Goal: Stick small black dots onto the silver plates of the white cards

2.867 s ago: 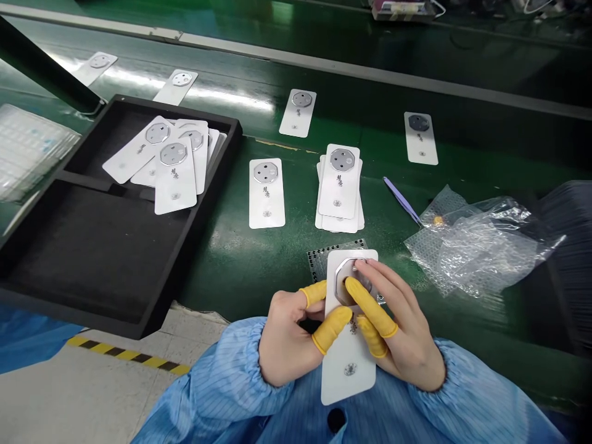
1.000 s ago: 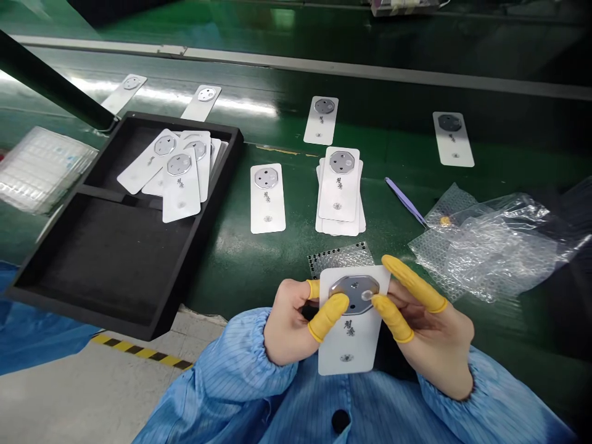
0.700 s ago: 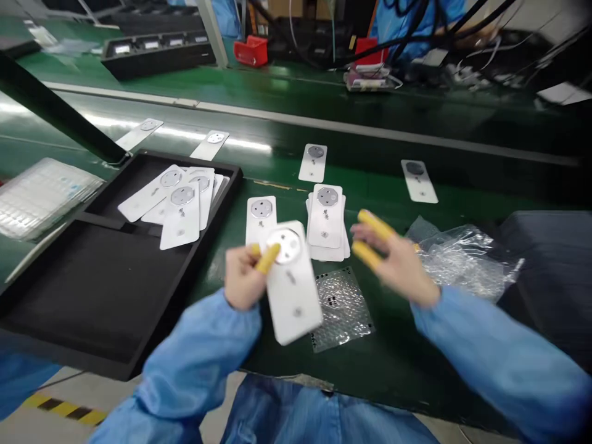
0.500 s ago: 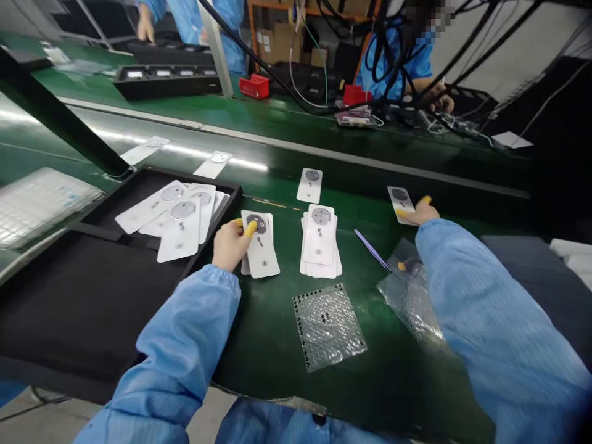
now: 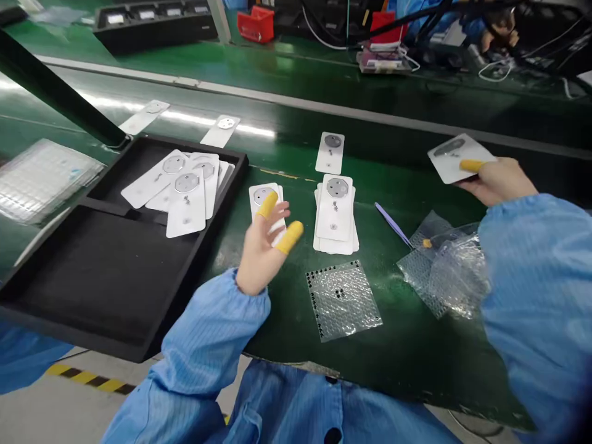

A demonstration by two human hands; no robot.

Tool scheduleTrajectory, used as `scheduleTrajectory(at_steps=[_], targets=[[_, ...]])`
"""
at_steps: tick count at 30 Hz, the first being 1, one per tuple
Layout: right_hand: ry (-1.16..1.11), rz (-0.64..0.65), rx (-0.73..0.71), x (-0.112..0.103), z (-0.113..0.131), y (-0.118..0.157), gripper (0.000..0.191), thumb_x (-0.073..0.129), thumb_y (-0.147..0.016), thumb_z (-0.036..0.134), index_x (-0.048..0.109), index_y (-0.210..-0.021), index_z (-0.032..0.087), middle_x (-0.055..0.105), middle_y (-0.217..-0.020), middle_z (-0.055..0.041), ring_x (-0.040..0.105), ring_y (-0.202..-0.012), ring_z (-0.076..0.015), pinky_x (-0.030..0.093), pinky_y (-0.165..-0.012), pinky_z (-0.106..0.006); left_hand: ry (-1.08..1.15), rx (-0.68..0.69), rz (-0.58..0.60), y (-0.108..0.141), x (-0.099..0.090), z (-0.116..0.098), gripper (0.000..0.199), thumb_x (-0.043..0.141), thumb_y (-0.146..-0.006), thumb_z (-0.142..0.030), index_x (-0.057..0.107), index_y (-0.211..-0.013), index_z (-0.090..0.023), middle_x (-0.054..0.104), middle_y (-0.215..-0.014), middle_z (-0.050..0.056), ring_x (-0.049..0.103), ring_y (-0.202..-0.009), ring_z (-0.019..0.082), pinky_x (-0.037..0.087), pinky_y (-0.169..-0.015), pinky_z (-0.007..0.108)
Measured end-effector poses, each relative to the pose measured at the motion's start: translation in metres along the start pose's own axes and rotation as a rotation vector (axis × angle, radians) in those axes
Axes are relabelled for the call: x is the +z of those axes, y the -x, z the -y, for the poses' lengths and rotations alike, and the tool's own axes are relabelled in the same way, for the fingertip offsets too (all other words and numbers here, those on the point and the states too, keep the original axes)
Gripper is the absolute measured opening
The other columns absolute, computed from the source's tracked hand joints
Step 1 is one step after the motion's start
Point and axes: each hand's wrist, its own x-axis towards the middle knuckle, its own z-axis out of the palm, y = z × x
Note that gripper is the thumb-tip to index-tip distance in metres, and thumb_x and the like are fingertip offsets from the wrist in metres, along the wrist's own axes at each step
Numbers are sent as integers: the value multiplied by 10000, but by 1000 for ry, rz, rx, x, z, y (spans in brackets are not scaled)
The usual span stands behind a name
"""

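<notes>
My left hand [image 5: 264,250], with yellow covers on its thumb and a finger, hangs with fingers apart over a small stack of white cards [image 5: 261,194], holding nothing. At the right, my right hand [image 5: 502,177] grips a white card [image 5: 459,154] with a grey oval, raised and tilted. Between the hands lies another stack of white cards [image 5: 333,213]; behind it is a single card [image 5: 329,154]. A clear sheet with black dots [image 5: 345,302] lies in front of that stack. Purple tweezers [image 5: 392,223] rest to its right.
A black tray [image 5: 106,271] at left holds several fanned white cards [image 5: 185,203] in its rear part. Clear plastic packets [image 5: 41,179] lie further left, bubble wrap [image 5: 456,265] at right. A black post [image 5: 60,92] slants across the left. Red bins [image 5: 256,24] stand across the bench.
My left hand has let go of its stack and opened, moving right and nearer me. My right hand has lifted the far right card off the bench. The view has tipped downward.
</notes>
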Motion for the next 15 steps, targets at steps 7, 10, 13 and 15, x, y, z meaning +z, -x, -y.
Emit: scheduleTrajectory(at_steps=[7,10,13,15], targets=[[-181,971,22,-1,29,210,498,707,-764,359,579,-1216,192,720,-1005,-71,709,-796,-204,620,-640,-300,384,-80,0,37,43,-16,964,695,-788,-409,32,-1482,-318,463,-1410,131,539,-1209,321,518,-931,439],[115,896,-269,-8,9,262,680,705,-777,340,407,-1378,230,499,-1376,-133,492,-1259,-297,486,-992,-519,157,14,-127,43,5,-11,905,706,-788,-333,128,-1483,-345,514,-1383,77,564,-1183,310,503,-959,438],[261,844,-469,-17,-20,276,467,547,-881,168,461,-1337,226,390,-1462,-127,287,-1394,-287,361,-1067,-596,-73,-148,-25,54,-33,-5,521,684,-792,-337,564,-1281,-203,647,-1219,101,598,-1130,325,502,-955,437],[223,895,-543,-23,-32,274,442,467,-890,72,492,-1307,217,427,-1439,-118,307,-1388,-261,374,-1069,-577,-194,-315,140,63,-42,-2,395,651,-804,-365,678,-1113,-120,702,-1099,134,642,-1046,336,526,-907,449]])
